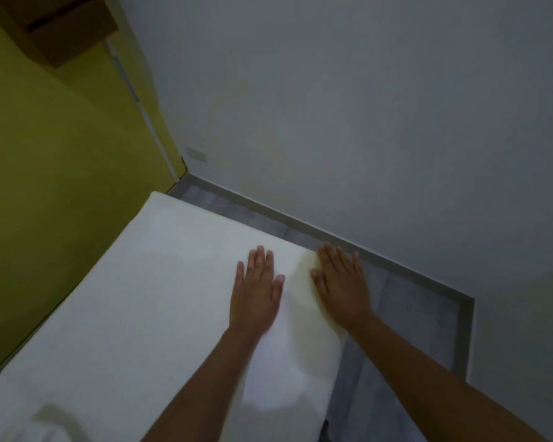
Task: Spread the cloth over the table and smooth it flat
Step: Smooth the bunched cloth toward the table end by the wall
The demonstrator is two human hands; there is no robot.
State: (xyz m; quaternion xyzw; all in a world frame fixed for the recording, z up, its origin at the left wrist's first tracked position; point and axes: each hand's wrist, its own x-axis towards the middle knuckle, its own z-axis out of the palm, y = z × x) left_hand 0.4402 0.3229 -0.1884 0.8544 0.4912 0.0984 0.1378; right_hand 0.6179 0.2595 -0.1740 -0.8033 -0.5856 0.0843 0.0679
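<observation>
A white cloth (147, 298) covers the table from the far corner down to the bottom left of the head view, hiding the tabletop. My left hand (256, 288) lies flat on the cloth, palm down, fingers together and pointing away from me. My right hand (342, 285) rests palm down at the cloth's right edge, fingers spread, its fingertips reaching past the edge over the floor. Neither hand holds anything. A soft fold or bump shows in the cloth at the bottom left (51, 416).
A yellow-green wall (45, 186) runs along the table's left side, with a brown wooden shelf (64, 30) high on it. A white wall (364, 122) stands beyond. Grey floor (396, 346) and a grey skirting strip lie to the right of the table.
</observation>
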